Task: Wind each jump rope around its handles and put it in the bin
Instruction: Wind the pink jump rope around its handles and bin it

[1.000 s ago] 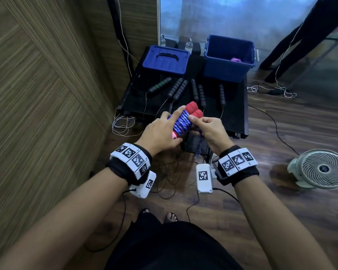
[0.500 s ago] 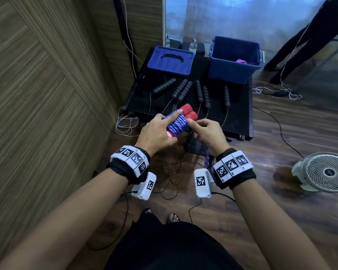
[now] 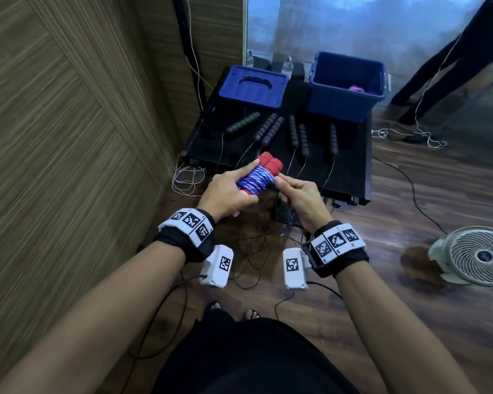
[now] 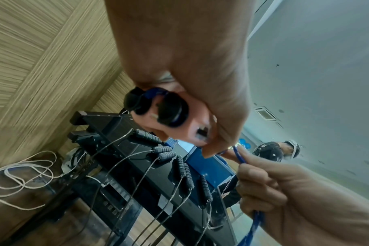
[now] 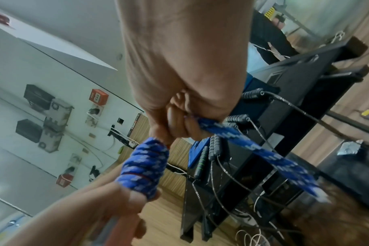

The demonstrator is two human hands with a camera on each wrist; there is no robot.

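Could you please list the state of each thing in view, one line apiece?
Blue rope: mostly wound around its red handles, tail end loose.
Left hand: grips the wound bundle, index finger straight along it.
Right hand: pinches the loose rope tail.
Bin: open, a pink bundle inside.
Lid: off, lying beside the bin.
Black ropes: unwound, handles on the table, cords hanging off.
Fan: on the floor; running or not, cannot tell.

Both forearms reach toward twelve o'clock, the left hand (image 3: 225,194) curled in a grip with its forefinger straight toward one o'clock, the right hand (image 3: 302,197) at its three o'clock, fingers pinched together.
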